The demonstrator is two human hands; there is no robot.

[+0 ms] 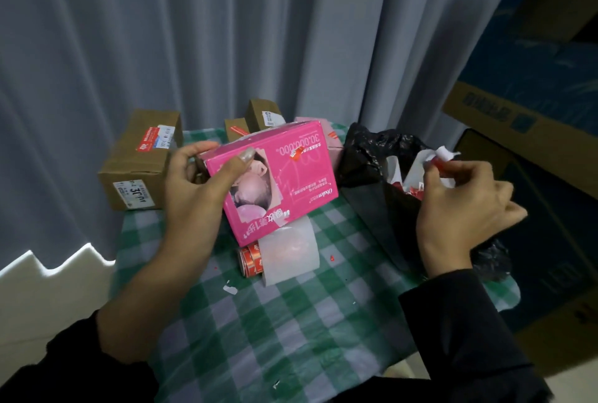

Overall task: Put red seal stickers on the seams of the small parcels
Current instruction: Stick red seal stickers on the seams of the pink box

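Two hands (194,182) (462,205) hide the pink box's (278,176) left end and a sticker (441,164).

Pink box (278,173); green-white checked cloth (291,315); black bag (372,156); brown cartons (139,160); grey curtain (194,30).

Home packing corner, we judge.
We note grey pleated curtains (226,30), green-checked cloth table (291,321), stacked large printed cardboard cartons (530,118).

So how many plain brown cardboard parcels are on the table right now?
3: a large brown box at the far left, and two small brown boxes behind the pink box. More may be hidden behind it.
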